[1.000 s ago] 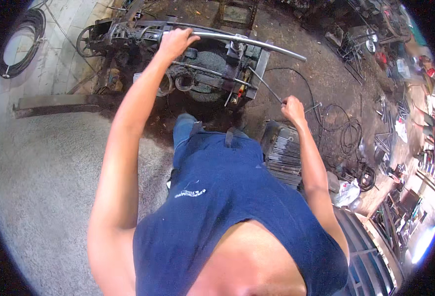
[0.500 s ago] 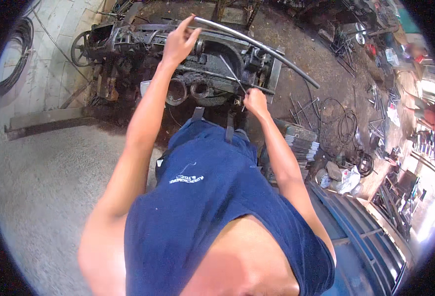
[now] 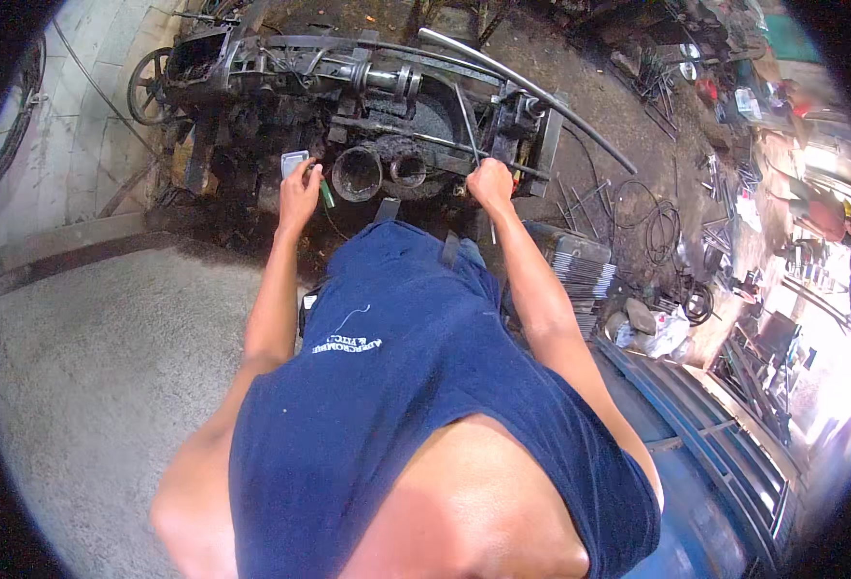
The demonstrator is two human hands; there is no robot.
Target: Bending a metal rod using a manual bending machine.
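Note:
My right hand (image 3: 491, 185) is closed round a thin metal rod (image 3: 466, 116), which slants up past the fist toward the machine's round opening. A short length of it shows below the fist. My left hand (image 3: 299, 198) is at the machine's near side, just below a small pale rectangular box (image 3: 294, 162). Its fingers are curled together, and what they grip, if anything, I cannot make out. Beside the fingers is a narrow green piece (image 3: 327, 196). Across the far right of the dark, greasy machine (image 3: 425, 125) lies a long curved metal bar (image 3: 522, 85), touched by neither hand.
Two round metal openings, one a wide ring (image 3: 358, 174), face me between my hands. A spoked handwheel (image 3: 145, 87) stands at the machine's left end. On the right are a stack of metal plates (image 3: 585, 261), coiled cable (image 3: 657, 212) and a blue metal frame (image 3: 696, 434).
My left hand has let go of the curved bar's end and come down toward me to the pale box. My right hand stays on the rod.

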